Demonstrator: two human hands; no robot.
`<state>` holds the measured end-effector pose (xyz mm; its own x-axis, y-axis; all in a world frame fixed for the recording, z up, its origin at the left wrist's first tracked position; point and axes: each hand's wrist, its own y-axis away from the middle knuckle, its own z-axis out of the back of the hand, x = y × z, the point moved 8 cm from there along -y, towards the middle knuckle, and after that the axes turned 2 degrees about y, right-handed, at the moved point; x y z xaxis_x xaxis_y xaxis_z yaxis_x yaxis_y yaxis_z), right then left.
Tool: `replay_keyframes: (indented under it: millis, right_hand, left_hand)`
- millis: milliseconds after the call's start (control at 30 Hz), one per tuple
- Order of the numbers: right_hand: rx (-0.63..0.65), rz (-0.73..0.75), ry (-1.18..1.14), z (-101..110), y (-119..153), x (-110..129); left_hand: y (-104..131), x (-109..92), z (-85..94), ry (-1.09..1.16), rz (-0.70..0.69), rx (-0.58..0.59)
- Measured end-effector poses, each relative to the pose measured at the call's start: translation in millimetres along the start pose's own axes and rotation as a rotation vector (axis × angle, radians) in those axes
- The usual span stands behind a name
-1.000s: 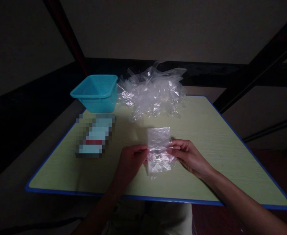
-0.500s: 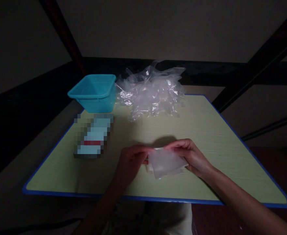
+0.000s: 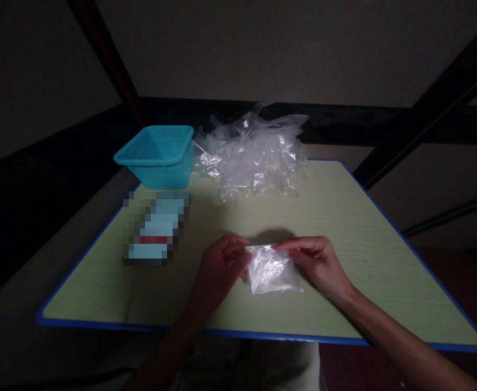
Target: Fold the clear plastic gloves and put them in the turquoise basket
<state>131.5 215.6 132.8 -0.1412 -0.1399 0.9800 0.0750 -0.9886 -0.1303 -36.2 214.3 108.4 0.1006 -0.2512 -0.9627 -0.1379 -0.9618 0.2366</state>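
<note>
Between my hands, over the near part of the table, hangs a small clear plastic bag [image 3: 273,274], its surface crinkled and shiny. My left hand [image 3: 222,269] pinches the bag's upper left corner between thumb and fingers. At the upper right edge, my right hand [image 3: 317,260] grips it with the fingers laid along the top. The bag's top edge runs nearly level from one hand to the other. I cannot make out anything inside the bag. Farther back on the table lies a heaped pile of clear plastic bags [image 3: 258,163].
A turquoise plastic basket [image 3: 160,175] stands at the table's back left, beside the pile. In front of it lies a pixelated flat, phone-like object [image 3: 159,228]. The pale yellow table [image 3: 356,233] has a blue rim. Dark slanted bars flank the table behind.
The bag has turned from smooth and dull to crinkled and shiny, and its lower edge sits more level. My left fingers have shifted slightly at the corner; both hands keep their hold.
</note>
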Motion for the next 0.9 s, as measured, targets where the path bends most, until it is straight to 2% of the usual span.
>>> replay_keyframes:
  millis: [200, 300, 467, 533, 733, 900]
  right_hand:
    - [0.007, 0.048, 0.069, -2, 4, 5]
    - [0.019, 0.013, -0.064, -3, 4, 3]
    - [0.071, -0.155, -0.390, -9, 1, -9]
    - [0.084, -0.200, -0.439, -11, 1, -12]
    - [0.163, -0.229, -0.196, -19, 4, -13]
    - [0.103, -0.240, -0.112, -16, 2, -13]
  left_hand:
    - [-2, 1, -0.1, -0.059, -0.049, 0.005]
    - [-2, -2, 0.7, -0.050, -0.075, -0.009]
    - [0, -5, 1.9, -0.030, -0.086, -0.024]
    - [0, -5, 2.5, -0.024, -0.084, -0.029]
    - [1, -6, 2.8, -0.027, -0.088, -0.031]
    - [2, -4, 0.0, -0.025, -0.069, 0.000]
